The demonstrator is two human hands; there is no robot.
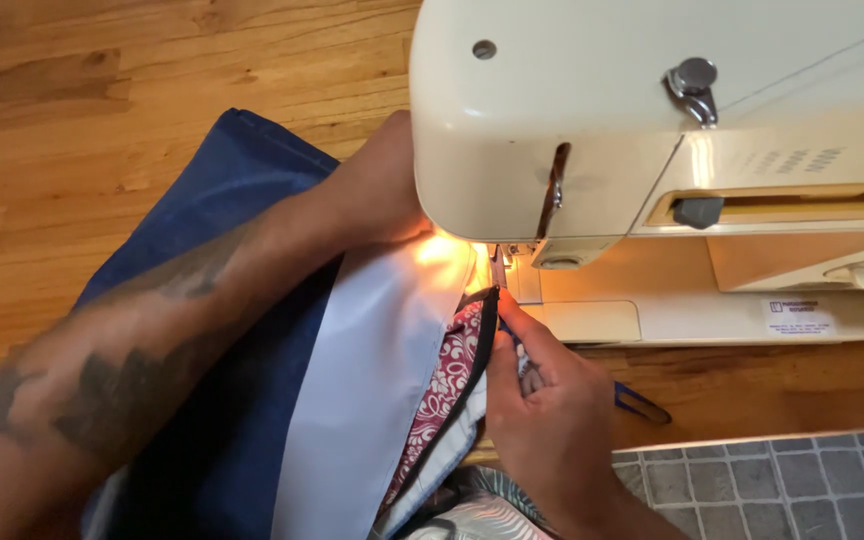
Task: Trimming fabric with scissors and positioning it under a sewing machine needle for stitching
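White lining (372,390) and red floral fabric (449,375) lie at the needle of our cream sewing machine (652,120). Our right hand (542,400) pinches the dark edge; our left hand (387,185), mostly hidden behind the machine, we cannot tell. Blue cloth (232,330) lies beneath.

Single head-worn view, steeply downward and close over the sewing machine (652,150) on the wooden table (102,120).

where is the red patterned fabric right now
In the head view the red patterned fabric lies low at centre, between the white fabric on its left and the right hand, which pinches its dark edge in front of the sewing machine.
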